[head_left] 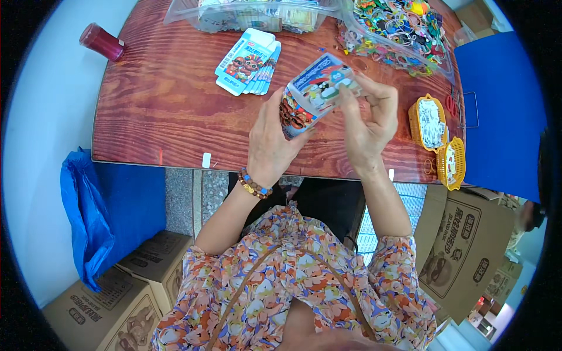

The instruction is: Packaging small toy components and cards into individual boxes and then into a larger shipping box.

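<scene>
Above the wooden table's front edge, my left hand (270,146) is closed around a small carton (294,114) printed with cartoon figures. My right hand (372,124) pinches a flat printed card (322,79) with a dark blue top and cartoon pictures. The card meets the carton's upper end; whether it sits inside or against it I cannot tell. Just beyond my left hand lies an overlapping stack of flattened light blue cartons (246,64) with similar cartoon figures.
A clear bin (219,20) of flat packets stands at the back, beside another bin (398,44) full of colourful small trinkets. Yellow baskets (419,120) with small white pieces and red scissors (451,105) are at the right. A red cup (102,42) lies far left. Cardboard boxes (468,245) flank me.
</scene>
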`<action>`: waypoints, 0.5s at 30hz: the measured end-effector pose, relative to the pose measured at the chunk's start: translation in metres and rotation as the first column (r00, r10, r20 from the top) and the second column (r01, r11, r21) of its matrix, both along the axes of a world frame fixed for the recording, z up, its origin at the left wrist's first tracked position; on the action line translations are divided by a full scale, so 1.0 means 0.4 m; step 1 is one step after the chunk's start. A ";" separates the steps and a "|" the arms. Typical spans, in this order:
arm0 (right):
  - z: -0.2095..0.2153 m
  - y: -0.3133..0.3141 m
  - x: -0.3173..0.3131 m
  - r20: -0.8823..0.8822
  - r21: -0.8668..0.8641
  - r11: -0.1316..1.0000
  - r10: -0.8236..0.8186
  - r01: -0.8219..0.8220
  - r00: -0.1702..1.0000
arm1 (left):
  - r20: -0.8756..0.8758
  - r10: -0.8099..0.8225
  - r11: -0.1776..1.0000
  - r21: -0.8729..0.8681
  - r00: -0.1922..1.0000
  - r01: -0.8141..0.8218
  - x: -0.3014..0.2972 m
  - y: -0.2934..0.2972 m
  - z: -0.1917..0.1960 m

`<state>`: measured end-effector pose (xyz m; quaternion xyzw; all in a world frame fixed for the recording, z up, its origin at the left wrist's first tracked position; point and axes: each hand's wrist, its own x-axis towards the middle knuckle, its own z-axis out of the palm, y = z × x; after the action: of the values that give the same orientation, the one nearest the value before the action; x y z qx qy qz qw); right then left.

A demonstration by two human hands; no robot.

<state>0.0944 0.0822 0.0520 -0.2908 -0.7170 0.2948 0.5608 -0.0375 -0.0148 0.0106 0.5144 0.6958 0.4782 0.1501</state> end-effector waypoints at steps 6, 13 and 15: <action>0.015 -0.020 0.014 0.415 0.286 0.958 -0.153 0.031 0.897 | -0.153 0.003 0.997 0.077 0.988 0.008 -0.008 -0.011 -0.019; -0.011 -0.014 0.025 0.557 0.268 0.960 -0.088 -0.078 0.826 | -0.198 0.019 0.999 -0.024 0.980 -0.024 -0.030 -0.006 -0.017; -0.001 -0.008 0.028 0.511 0.265 0.963 -0.106 -0.038 0.853 | -0.204 0.008 1.000 -0.015 0.979 -0.012 -0.030 0.005 -0.014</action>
<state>0.1058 0.0790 0.0517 -0.2946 -0.8694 0.0963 0.3848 -0.0496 -0.0128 0.0050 0.5561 0.7140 0.4179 0.0797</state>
